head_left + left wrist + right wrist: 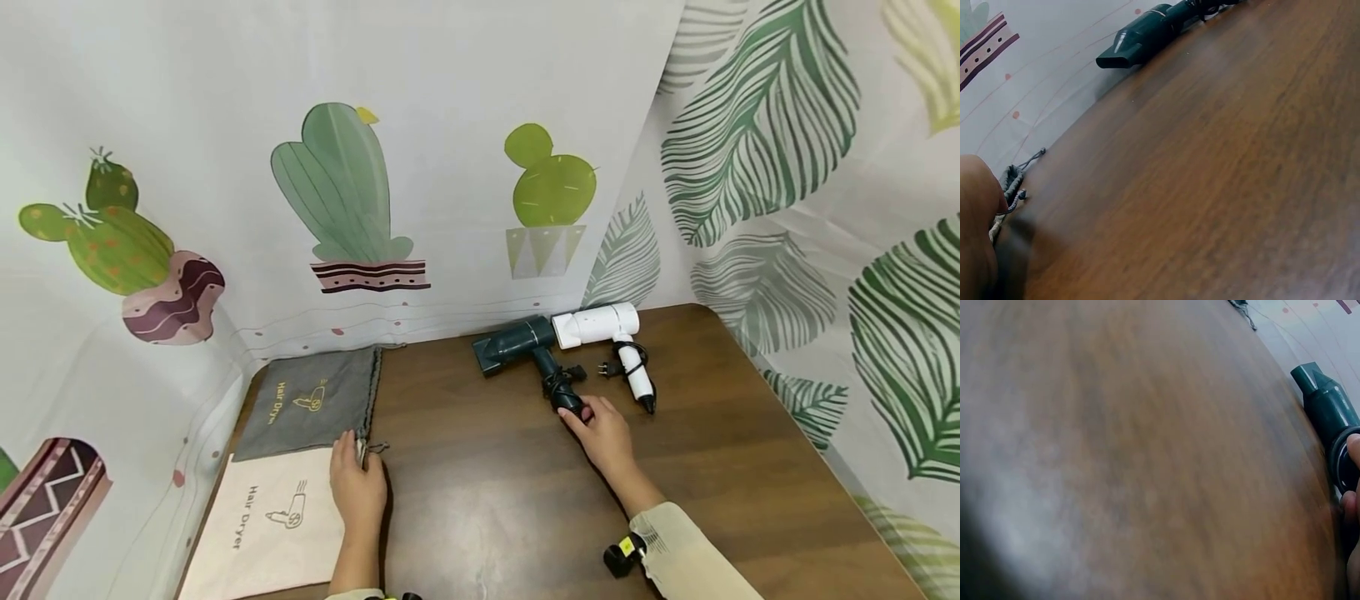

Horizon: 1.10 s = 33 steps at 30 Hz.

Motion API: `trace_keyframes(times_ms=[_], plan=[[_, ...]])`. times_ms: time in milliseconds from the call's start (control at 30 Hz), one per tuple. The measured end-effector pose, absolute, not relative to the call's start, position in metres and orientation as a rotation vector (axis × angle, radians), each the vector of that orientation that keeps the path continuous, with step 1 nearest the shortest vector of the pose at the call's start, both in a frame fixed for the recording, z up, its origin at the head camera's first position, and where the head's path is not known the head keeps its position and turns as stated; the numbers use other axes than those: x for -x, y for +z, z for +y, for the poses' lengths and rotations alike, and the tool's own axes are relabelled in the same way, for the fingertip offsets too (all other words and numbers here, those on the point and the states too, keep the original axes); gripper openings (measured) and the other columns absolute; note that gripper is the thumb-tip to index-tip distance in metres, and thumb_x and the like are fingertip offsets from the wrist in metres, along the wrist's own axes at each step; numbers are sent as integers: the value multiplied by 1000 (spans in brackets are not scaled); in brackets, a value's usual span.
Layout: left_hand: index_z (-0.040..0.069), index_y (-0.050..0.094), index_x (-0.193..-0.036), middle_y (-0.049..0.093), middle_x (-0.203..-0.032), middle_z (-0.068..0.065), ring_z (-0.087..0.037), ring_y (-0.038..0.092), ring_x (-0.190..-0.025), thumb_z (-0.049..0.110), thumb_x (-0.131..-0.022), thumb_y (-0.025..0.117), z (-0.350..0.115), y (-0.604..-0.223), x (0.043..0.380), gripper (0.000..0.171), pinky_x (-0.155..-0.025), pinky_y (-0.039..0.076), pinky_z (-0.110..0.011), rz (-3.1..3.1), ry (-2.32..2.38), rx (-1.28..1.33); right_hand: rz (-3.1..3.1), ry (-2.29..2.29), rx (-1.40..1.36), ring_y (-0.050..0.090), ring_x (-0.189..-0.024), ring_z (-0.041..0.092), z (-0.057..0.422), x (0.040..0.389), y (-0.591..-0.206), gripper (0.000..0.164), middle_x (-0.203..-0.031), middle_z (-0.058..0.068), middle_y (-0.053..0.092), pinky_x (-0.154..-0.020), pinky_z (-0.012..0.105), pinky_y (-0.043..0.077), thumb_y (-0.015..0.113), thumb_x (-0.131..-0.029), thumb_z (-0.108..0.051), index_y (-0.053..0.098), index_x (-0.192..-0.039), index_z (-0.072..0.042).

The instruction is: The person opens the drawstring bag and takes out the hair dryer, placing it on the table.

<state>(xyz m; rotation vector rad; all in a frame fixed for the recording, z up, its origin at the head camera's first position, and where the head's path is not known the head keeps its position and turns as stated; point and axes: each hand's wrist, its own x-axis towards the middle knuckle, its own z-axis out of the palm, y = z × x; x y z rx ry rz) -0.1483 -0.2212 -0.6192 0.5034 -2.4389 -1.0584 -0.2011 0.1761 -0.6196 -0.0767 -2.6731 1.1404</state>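
My right hand (606,437) holds the end of the handle of a dark green hair dryer (517,342). This dryer lies on the table with its cord bundled round the handle and its flat nozzle pointing left. In the right wrist view, fingers (1352,450) are at the dryer's round end. On the left, my left hand (358,487) pinches the upper right corner of a cream drawstring bag (262,533) printed "Hair Dryer". A grey drawstring bag (300,400) with gold print lies just above it, its cord beside my thumb. The hand hides the cream bag's mouth.
A white hair dryer (600,323) lies right of the green one, its cord and plug wrapped at the handle. The brown wooden table (480,492) meets cloth-covered walls (465,167) with cactus and leaf prints at the back and sides.
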Motion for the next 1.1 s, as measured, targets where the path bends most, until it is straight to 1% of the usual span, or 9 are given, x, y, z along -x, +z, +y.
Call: trace_keyframes(times_ms=[133,500,767,933,1100], plan=[[-7,47,-145,44,-152,-28,-46,33,-146,6,-91,57,-220,-620,148,56,-118,25,-62,-2460,-1002,-530,-2664,1127,55,52,-68,13,175,200,-621,38,-83,4,58,-59,24,41,78,-88,-42,69,-101,-8],[-7,48,-144,46,-151,-27,-46,34,-146,5,-90,58,-219,-617,147,56,-118,26,-61,-2444,-973,-540,-2618,1130,58,52,-67,12,172,198,-625,38,-82,5,60,-59,23,42,81,-86,-40,70,-102,-7],[-8,48,-144,46,-151,-28,-46,34,-146,4,-90,58,-217,-617,145,56,-117,27,-61,-2442,-975,-534,-2606,1147,52,54,-69,13,173,196,-624,39,-84,6,60,-60,24,42,80,-86,-40,70,-103,-6],[-7,50,-143,46,-150,-27,-47,34,-145,3,-89,59,-215,-616,145,55,-117,27,-62,-2419,-971,-507,-2618,1164,54,56,-72,14,175,196,-623,43,-91,7,61,-63,24,44,78,-88,-41,69,-111,-6],[-5,51,-143,46,-152,-26,-48,34,-145,3,-90,59,-214,-617,149,54,-117,27,-63,-2433,-956,-461,-2608,1189,86,53,-75,16,177,195,-621,47,-101,9,59,-65,25,43,77,-89,-39,64,-121,-7]])
